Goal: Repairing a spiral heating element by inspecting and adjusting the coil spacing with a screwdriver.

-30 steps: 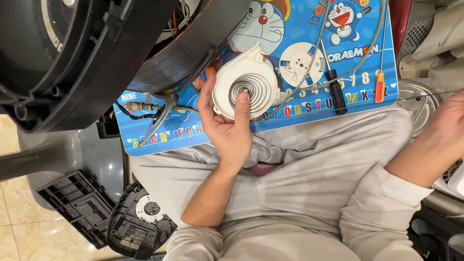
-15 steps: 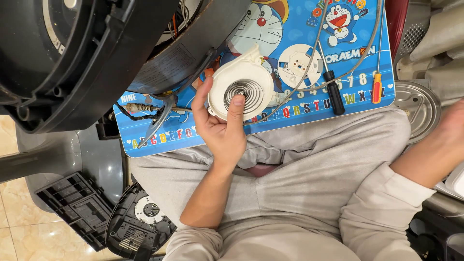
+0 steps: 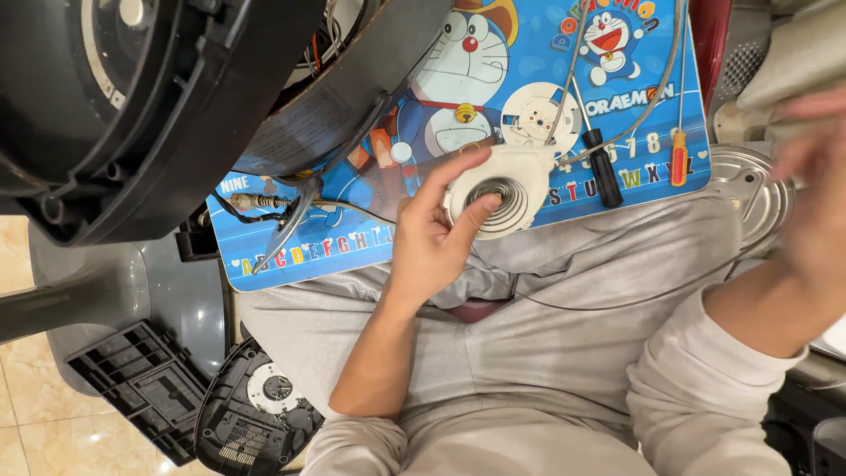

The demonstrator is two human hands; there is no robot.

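Note:
My left hand [image 3: 432,247] is shut on a white round plastic housing with a grey coil spring [image 3: 498,194] in it. The index finger lies over its top edge and the thumb presses at the coil. I hold it just above my lap, at the near edge of a blue cartoon board [image 3: 370,242]. My right hand [image 3: 815,176] is raised at the far right. It is blurred, its fingers are apart, and nothing shows in it. A second white disc [image 3: 539,115] lies on the board behind the housing.
A large black appliance shell [image 3: 132,115] fills the upper left. A black-handled screwdriver [image 3: 604,167], an orange-handled one [image 3: 678,159] and grey cables [image 3: 573,53] lie on the board. A metal dish [image 3: 749,189] sits at the right. Black plastic covers [image 3: 141,388] [image 3: 256,410] lie on the tiled floor.
My left hand has lowered and tilted the housing toward my lap, with the index finger now stretched over it. My right hand has risen and moved at the right edge.

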